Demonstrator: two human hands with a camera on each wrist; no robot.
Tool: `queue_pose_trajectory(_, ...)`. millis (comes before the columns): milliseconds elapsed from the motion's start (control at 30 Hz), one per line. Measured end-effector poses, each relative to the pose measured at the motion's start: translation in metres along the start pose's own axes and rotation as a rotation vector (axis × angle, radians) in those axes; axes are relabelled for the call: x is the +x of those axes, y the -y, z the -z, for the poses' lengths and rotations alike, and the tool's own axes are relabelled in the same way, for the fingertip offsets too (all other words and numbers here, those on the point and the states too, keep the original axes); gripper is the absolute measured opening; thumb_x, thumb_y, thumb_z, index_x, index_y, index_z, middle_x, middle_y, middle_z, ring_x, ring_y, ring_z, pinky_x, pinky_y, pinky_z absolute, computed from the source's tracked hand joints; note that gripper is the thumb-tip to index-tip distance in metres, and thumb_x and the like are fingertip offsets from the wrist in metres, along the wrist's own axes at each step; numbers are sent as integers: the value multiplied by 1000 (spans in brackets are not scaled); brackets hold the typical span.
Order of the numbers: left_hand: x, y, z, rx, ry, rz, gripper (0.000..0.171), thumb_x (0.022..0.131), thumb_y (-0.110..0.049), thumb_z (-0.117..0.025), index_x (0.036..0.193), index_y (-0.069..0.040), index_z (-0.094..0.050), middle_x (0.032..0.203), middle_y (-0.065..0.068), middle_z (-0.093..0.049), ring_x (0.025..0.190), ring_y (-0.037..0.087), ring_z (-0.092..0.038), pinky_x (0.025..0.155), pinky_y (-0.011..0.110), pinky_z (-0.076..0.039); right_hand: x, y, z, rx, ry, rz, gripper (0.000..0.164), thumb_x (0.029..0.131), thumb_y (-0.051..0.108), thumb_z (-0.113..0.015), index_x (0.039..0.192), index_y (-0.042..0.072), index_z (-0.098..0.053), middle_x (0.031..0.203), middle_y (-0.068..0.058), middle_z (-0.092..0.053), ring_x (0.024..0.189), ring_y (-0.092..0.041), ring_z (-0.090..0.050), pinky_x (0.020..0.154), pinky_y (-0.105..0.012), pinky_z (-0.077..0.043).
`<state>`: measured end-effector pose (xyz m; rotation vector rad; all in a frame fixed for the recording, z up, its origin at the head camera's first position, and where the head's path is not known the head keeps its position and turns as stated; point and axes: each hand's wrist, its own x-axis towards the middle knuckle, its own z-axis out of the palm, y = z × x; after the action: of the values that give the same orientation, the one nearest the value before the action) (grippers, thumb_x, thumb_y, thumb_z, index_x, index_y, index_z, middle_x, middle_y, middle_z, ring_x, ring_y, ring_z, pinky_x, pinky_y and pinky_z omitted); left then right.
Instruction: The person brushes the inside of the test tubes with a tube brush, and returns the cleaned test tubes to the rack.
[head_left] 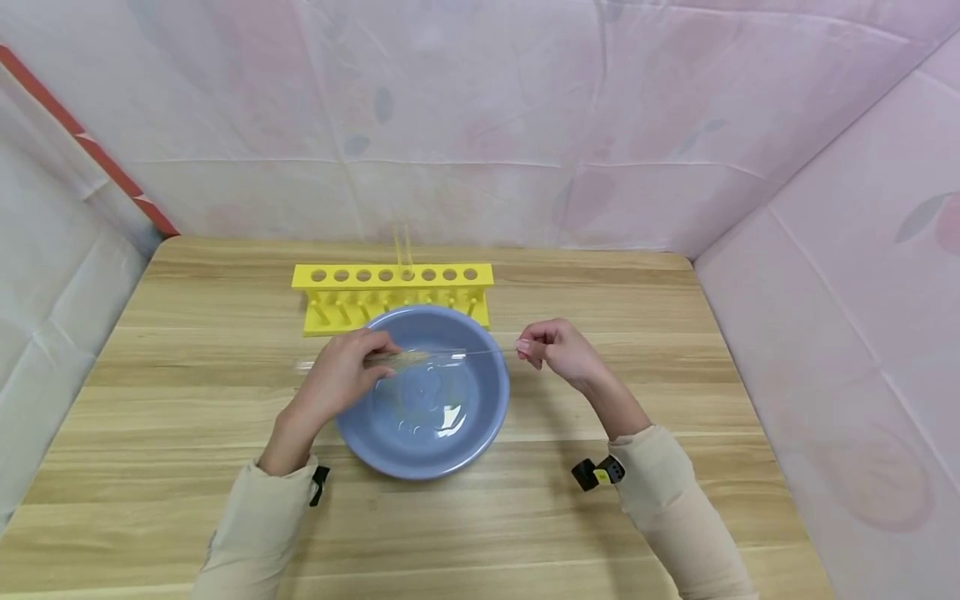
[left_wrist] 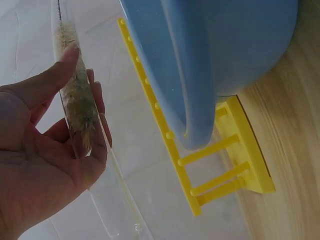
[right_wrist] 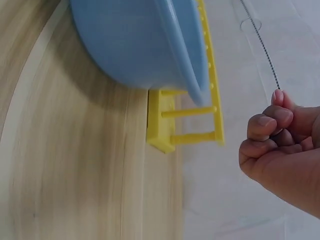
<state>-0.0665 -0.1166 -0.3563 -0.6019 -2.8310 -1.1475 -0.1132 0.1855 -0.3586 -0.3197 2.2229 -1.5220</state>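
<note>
Wood-grain table (head_left: 540, 533) under everything, below both my hands. Blue basin (head_left: 501, 392) directly under the gap between my grips, right rim just short of my right hand; looks like water inside. Yellow test-tube rack (head_left: 375, 284) ahead of my hands, past the basin, one clear standing tube (head_left: 402, 242) in it.

My left hand (head_left: 341, 375): thumb and fingers curled round the held test tube (left_wrist: 117, 210), closed down to its width. Tube lies roughly level over the basin, far end sticking out left of my grip, mouth towards my right hand (head_left: 558, 350). That one pinches the outer end of the twisted-wire handle (right_wrist: 265, 47), fingertips together. Brush bristles (left_wrist: 77, 85) sit inside the tube, right at my left fingers.

Step, my read: scrubbing the tube's inside; stroke direction, can't tell. Next move calls for a steady left hold while the right works the wire straight along the tube, no bending at the mouth.
</note>
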Motion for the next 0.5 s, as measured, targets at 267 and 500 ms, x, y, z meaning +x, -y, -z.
queue_pose_trajectory(267, -4, 9, 8, -116, 76, 42, 17, 75, -2, -73, 91, -3, -66, 90, 8, -66, 85, 23, -62, 73, 37, -51, -7, -3, 6, -219, -109, 236, 16, 88, -3, -56, 73, 0, -63, 61, -5, -47, 54, -16, -40, 49, -24, -33)
queue_pose_trajectory(500, -6, 13, 12, -156, 127, 32, 14, 76, -1, -71, 89, -1, -65, 87, 9, -66, 82, 22, -61, 70, 36, -51, -19, 9, 3, -246, -154, 365, 17, 84, -12, -54, 71, -4, -61, 58, -8, -47, 51, -7, -36, 48, -22, -33)
